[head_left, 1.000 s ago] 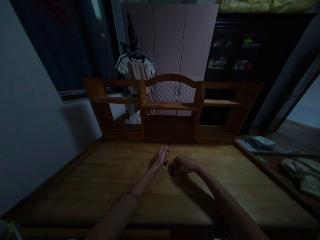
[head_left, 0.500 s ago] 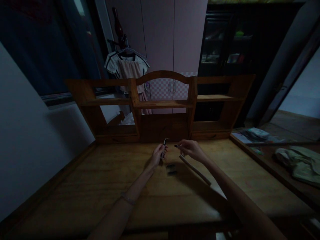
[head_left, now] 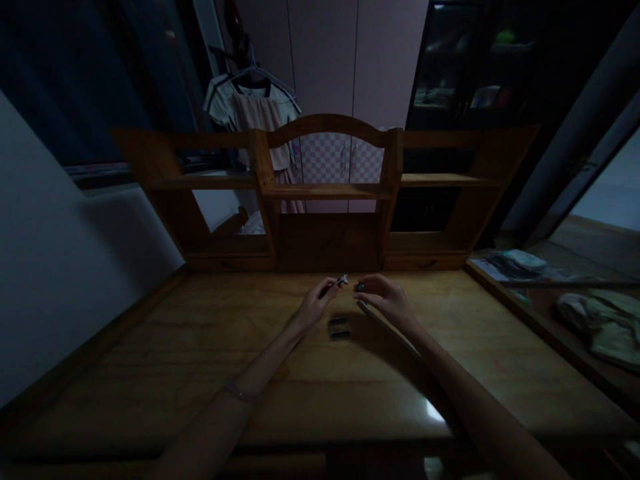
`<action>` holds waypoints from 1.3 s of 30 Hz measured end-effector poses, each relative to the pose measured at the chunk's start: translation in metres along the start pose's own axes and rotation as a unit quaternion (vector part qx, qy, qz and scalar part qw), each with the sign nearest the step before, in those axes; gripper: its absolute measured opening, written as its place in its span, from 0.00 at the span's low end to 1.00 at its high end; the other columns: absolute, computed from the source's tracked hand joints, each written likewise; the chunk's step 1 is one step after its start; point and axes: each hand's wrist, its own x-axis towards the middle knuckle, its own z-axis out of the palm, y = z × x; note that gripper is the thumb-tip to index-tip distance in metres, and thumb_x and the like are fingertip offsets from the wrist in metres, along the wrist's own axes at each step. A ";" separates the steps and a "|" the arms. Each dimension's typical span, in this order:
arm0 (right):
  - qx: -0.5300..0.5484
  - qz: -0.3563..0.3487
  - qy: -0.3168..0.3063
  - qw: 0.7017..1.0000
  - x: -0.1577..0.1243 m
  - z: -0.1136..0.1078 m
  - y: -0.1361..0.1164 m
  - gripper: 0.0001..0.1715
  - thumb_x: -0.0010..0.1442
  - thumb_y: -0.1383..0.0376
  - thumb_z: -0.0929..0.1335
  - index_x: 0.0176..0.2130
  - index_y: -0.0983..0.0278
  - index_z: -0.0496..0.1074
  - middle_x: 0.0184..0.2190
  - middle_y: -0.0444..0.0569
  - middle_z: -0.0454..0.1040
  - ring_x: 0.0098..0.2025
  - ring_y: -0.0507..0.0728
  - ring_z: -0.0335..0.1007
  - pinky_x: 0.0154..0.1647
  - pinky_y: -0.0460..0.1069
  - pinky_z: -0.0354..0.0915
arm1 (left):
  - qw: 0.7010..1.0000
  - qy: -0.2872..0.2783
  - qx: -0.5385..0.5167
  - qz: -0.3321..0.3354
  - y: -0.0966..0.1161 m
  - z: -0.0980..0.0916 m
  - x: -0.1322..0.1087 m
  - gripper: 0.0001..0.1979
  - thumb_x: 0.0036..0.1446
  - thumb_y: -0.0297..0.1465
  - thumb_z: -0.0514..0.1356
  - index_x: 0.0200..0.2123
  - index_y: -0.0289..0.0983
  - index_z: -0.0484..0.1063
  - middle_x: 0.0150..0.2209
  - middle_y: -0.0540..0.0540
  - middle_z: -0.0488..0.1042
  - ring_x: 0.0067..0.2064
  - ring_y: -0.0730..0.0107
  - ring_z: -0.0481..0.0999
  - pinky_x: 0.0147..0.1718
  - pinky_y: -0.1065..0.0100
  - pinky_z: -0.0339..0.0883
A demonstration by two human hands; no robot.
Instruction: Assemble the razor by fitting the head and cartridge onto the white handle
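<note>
My left hand (head_left: 315, 303) is closed around a slim dark tool with a silvery, forked-looking tip (head_left: 343, 280); its exact kind is too small to tell. Just to the right, my right hand (head_left: 385, 298) pinches a small dark, greenish piece (head_left: 359, 287) between thumb and fingertips. A narrow gap separates the piece from the tool's tip. Below the hands, two short dark pieces in what looks like a clear holder (head_left: 339, 329) lie on the wooden desk (head_left: 225, 333). A long thin greyish strip (head_left: 387, 327) runs beneath my right hand and forearm, partly hidden.
A wooden shelf unit (head_left: 327, 191) stands along the desk's back edge. White wall (head_left: 35, 267) borders the left side. At the right, a lower surface holds plastic-wrapped things (head_left: 523, 261) and a pale cloth bag (head_left: 605, 327). Clothes (head_left: 255, 110) hang behind the shelves.
The tool in my left hand has tipped from upright toward the right. My right hand has turned its small piece to face the tool's tip. The view has shifted slightly downward.
</note>
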 end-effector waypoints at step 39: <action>0.101 0.063 -0.048 0.992 0.001 -0.001 0.014 0.10 0.55 0.59 0.68 0.35 0.62 0.75 0.48 0.50 0.74 0.54 0.60 0.66 0.56 0.56 0.60 | 0.998 -0.060 0.029 0.003 -0.008 0.001 -0.003 0.14 0.60 0.40 0.54 0.34 0.37 0.73 0.35 0.47 0.74 0.40 0.65 0.71 0.41 0.71 0.61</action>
